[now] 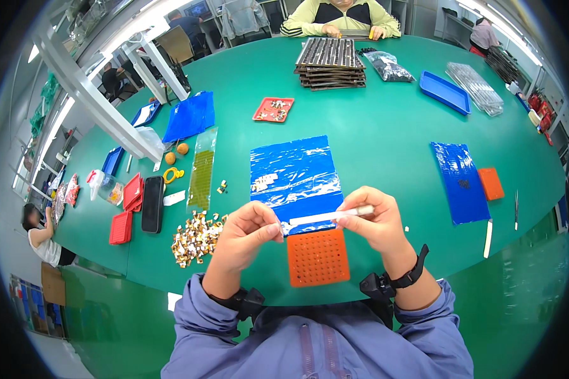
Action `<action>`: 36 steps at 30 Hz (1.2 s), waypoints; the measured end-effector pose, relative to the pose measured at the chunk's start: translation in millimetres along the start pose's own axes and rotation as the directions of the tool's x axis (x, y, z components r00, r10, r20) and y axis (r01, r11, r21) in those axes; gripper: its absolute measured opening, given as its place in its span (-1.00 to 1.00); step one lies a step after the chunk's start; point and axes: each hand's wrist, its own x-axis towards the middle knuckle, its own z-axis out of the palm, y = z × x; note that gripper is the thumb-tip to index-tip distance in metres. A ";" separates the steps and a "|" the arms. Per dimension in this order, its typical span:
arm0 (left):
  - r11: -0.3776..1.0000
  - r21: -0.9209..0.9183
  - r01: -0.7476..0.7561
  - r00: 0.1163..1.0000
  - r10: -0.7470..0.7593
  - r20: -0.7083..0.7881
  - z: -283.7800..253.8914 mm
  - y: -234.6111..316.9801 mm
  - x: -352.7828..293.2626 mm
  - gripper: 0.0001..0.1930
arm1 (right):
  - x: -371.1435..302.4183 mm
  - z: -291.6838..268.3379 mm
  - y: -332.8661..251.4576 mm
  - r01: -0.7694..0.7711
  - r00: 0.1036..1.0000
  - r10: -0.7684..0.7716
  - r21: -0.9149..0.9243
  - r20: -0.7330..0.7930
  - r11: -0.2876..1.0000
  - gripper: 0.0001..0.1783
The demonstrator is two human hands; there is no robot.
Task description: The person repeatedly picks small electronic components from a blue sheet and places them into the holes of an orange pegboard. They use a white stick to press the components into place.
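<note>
My right hand (376, 224) grips a slim white pen-like stick (313, 218) between thumb and fingers, with its thicker end toward the right. The stick's thin end points left, close to the fingertips of my left hand (251, 234). Those fingers are pinched together on a small pale piece, too small to name. Below the stick lies an orange block (318, 258) with rows of small holes. Just beyond is a blue film-covered sheet (295, 174) bearing a little cluster of white pieces (263, 182). A heap of small white-and-gold parts (197, 237) sits beside my left wrist.
On the left are a black phone (152, 204), red trays (121, 227) and a clear plastic strip (202, 170). A red tray of parts (274, 110) and stacked dark trays (330, 62) stand farther off. Rightward lie another blue sheet (463, 183) and tweezers (516, 210). A co-worker sits opposite.
</note>
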 end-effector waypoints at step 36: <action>0.912 -0.410 0.021 0.990 0.039 0.137 2.8 -33.9 -0.4 -0.89 | 4.3 6.9 -3.9 0.168 0.981 -0.106 -0.439 0.164 0.883 -0.92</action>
